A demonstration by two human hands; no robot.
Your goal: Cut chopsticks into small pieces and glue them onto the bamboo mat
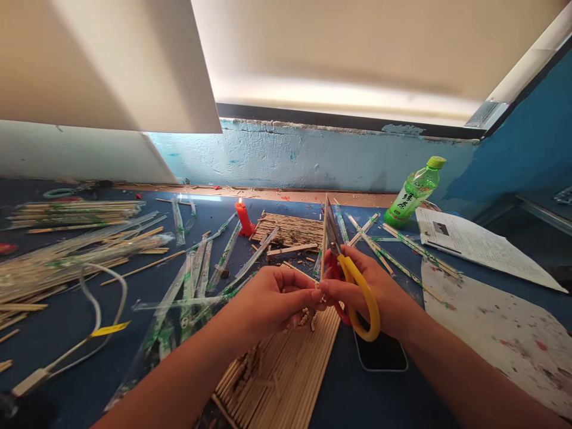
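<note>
My left hand [281,298] is closed in a pinch on small wooden pieces near the middle, its fingertips meeting those of my right hand [353,280]. The right hand is wrapped round scissors [366,304] with yellow and red handles, blades pointing up, and also pinches an upright wooden stick [326,238]. Below both hands lies a panel of wooden sticks [299,369] side by side, with short cut pieces on it. Behind them is a smaller stick panel [290,229]. A lit red candle [243,219] stands to its left.
Plastic wrappers [190,286] and bundled sticks [80,214] cover the left side, with a white cable [96,304]. A green bottle [412,193], printed papers [482,244] and a stained sheet [504,333] are at right. A phone [382,353] lies under my right wrist.
</note>
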